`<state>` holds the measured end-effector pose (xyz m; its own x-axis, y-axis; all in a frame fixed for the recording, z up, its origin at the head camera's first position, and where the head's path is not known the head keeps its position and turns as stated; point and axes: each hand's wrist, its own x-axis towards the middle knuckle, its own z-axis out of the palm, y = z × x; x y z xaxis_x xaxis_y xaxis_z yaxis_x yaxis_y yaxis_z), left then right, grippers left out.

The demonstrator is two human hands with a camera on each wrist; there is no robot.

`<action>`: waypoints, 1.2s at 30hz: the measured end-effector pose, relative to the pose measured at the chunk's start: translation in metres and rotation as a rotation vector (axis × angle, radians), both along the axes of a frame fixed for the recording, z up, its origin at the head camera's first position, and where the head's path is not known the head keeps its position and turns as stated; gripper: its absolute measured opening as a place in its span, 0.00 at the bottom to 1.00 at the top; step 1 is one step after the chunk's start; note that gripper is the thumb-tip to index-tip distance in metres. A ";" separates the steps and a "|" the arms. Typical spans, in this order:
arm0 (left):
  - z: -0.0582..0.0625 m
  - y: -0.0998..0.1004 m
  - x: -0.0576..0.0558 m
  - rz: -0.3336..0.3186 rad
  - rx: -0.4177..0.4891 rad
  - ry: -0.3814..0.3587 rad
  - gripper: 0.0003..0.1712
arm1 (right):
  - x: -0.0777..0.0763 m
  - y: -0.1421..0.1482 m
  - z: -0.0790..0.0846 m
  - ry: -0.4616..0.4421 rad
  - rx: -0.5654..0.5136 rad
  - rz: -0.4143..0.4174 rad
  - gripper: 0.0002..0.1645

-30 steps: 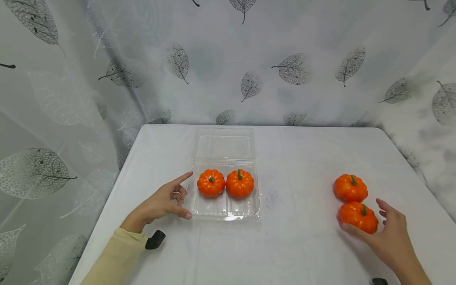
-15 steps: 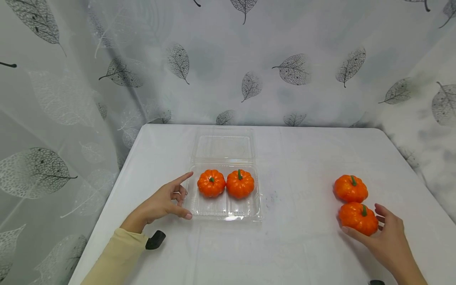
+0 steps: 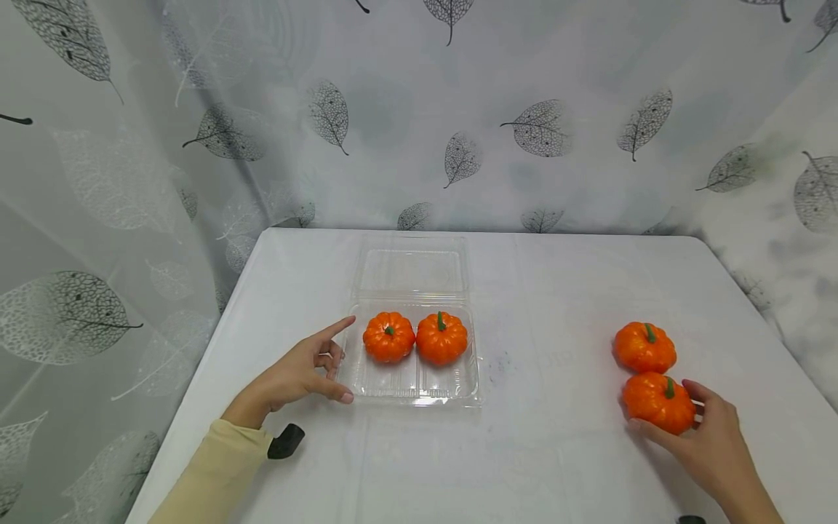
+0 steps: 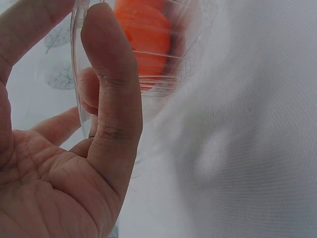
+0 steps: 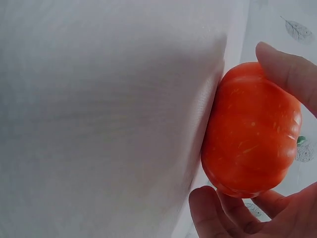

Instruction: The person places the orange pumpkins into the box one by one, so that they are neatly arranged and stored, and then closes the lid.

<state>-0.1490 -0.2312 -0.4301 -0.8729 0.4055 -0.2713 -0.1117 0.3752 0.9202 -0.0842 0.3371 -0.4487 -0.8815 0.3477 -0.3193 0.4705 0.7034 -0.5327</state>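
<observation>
Two small orange toy pumpkins, a left one (image 3: 389, 337) and a right one (image 3: 441, 338), sit side by side in a clear plastic clamshell box (image 3: 419, 389) with its lid laid back. My left hand (image 3: 294, 371) holds the box's left rim between thumb and curled fingers; the left wrist view shows the rim (image 4: 77, 59) beside the thumb. On the table's right side, my right hand (image 3: 703, 440) grips the nearer pumpkin (image 3: 657, 402), thumb on one side and fingers on the other. It still rests on the cloth. Just behind it lies another pumpkin (image 3: 644, 347).
A white cloth covers the table (image 3: 543, 451). The box's open lid (image 3: 412, 271) lies flat toward the back edge. A leaf-printed curtain (image 3: 393, 109) hangs behind the table and along its sides. A black strap end (image 3: 285, 441) sticks out at the left wrist.
My right hand has moved slightly left, and its fingers have closed in on the nearer pumpkin. The left hand and the box have stayed in place.
</observation>
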 end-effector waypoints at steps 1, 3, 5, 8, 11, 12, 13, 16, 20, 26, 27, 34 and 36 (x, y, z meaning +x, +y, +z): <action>0.000 0.000 0.000 0.001 0.000 -0.001 0.67 | 0.000 0.000 0.000 -0.004 -0.001 0.004 0.81; 0.000 0.000 0.000 0.001 0.000 -0.003 0.67 | -0.001 0.001 -0.001 -0.012 0.004 0.013 0.80; 0.001 0.000 0.000 0.001 0.000 -0.003 0.67 | -0.001 0.001 -0.001 -0.019 0.005 0.016 0.80; 0.001 0.000 0.000 0.002 0.000 -0.003 0.67 | -0.002 0.002 -0.002 -0.017 0.002 0.028 0.80; 0.000 0.000 0.000 0.005 -0.003 -0.004 0.67 | -0.003 0.002 -0.002 -0.012 -0.017 0.059 0.79; 0.001 0.000 0.000 0.006 -0.005 -0.006 0.67 | -0.003 0.002 -0.002 -0.007 -0.025 0.080 0.79; 0.001 0.000 0.000 0.007 -0.006 -0.007 0.67 | -0.003 0.002 -0.001 -0.001 -0.032 0.107 0.78; 0.001 0.001 0.000 0.011 -0.009 -0.011 0.67 | -0.002 0.001 0.002 0.020 -0.063 0.187 0.74; 0.001 0.001 0.000 0.010 -0.011 -0.011 0.67 | -0.001 -0.005 0.005 0.018 -0.097 0.238 0.72; 0.000 0.000 0.000 0.008 -0.009 -0.008 0.67 | -0.005 -0.016 0.009 -0.034 -0.133 0.246 0.73; -0.001 -0.001 0.000 0.007 -0.008 -0.010 0.68 | -0.005 -0.018 0.009 -0.034 -0.143 0.250 0.72; -0.001 0.000 0.000 0.010 -0.010 -0.017 0.67 | -0.004 -0.036 0.011 0.034 -0.155 0.302 0.69; 0.000 0.000 0.000 0.011 -0.011 -0.016 0.67 | -0.003 -0.042 0.012 0.065 -0.166 0.332 0.67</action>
<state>-0.1492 -0.2315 -0.4306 -0.8728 0.3927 -0.2900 -0.1309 0.3840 0.9140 -0.0877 0.2947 -0.4369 -0.9580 -0.0118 -0.2867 0.1928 0.7134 -0.6737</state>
